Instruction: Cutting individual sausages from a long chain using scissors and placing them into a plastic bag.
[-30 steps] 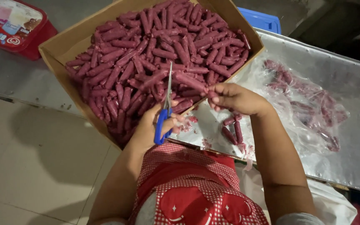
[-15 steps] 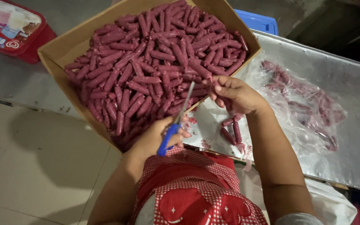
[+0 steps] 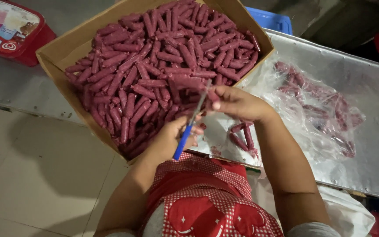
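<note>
The left hand (image 3: 172, 138) is closed around the blue handles of a pair of scissors (image 3: 192, 120), and the blades point up and away toward the right hand (image 3: 237, 103). The right hand pinches the end of a dark red sausage (image 3: 210, 95) between its fingertips, just over the near corner of the cardboard box (image 3: 62, 74), which is full of the same sausages (image 3: 154, 66). The blade tips are very close to the right fingers (image 3: 218, 105), so the main danger, I think, is a cut on a fingertip if the blades close a little too far forward. Whether the blades are open or closed I cannot tell, because they are blurred. The sausage is held only at its end, so it could slip and fall back into the box among the others. A few cut sausages (image 3: 242, 136) lie on the metal table (image 3: 365, 101) near its front edge, and one could roll off onto the floor. The clear plastic bag (image 3: 321, 105) with more sausages lies well apart and seems safe.
</note>
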